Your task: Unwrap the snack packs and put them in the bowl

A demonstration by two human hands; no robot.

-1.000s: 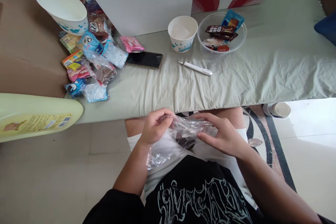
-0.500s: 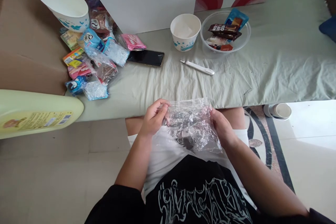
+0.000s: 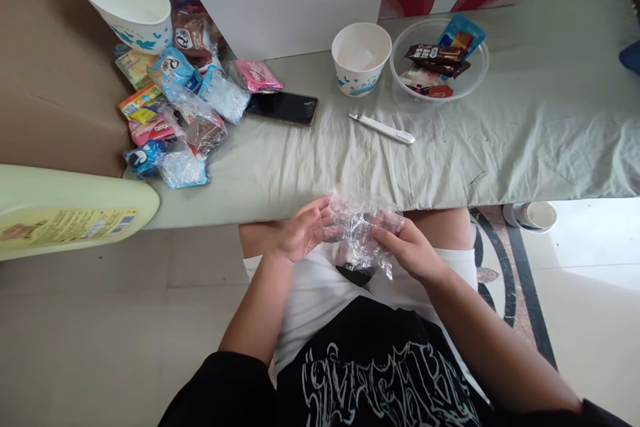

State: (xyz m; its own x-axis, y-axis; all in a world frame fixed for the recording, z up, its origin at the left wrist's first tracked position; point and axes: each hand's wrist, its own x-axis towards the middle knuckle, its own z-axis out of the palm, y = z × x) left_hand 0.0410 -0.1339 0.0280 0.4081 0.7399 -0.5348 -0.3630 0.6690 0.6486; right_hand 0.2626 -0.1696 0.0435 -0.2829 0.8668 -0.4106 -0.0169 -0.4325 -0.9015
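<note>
The crumpled clear film (image 3: pixel 361 230) is located above the person's lap, at the front edge of the cloth-covered worktop (image 3: pixel 270 177). The right hand (image 3: pixel 414 248) grasps the film at its right side, thumb on top and fingers beneath. The left hand (image 3: pixel 301 232) is at the film's left side, palm turned inward; its fingers are spread and released, tips at the film's edge.

On the worktop, a white-handled tool (image 3: pixel 384 129) lies in front of a paper cup (image 3: pixel 359 85). A clear bowl (image 3: pixel 477 83) containing wrapped packets stands just right of the cup. A phone (image 3: pixel 287 109) lies beside a pile of packaged snacks (image 3: pixel 173 70) at left.
</note>
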